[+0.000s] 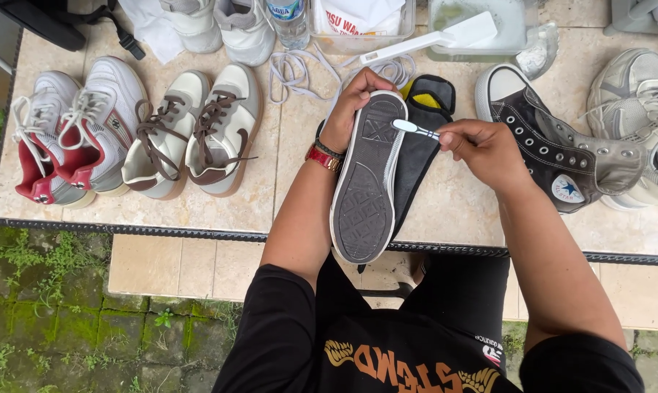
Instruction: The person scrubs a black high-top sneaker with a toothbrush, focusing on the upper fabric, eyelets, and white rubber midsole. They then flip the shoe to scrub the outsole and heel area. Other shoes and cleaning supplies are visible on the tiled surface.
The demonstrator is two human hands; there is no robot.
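My left hand (354, 109) grips the black sneaker (365, 182) sole-up over the table's near edge (198, 231); my right hand (481, 145) pinches a toothbrush (416, 129) against its white rim. The shoe could slip (only the toe is held). On the left I count two red-lined sneakers (67, 135) and two brown-laced ones (190, 135).

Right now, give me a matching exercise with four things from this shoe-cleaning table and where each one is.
Things:
1. toothbrush
2. black high-top sneaker
3. white laces
4. sole-up shoe

Places:
A. loose on the table, near the far edge
B. in the right hand
C. lying on the table, right of the hands
D. held by the left hand

Pairs: 1-B, 2-C, 3-A, 4-D
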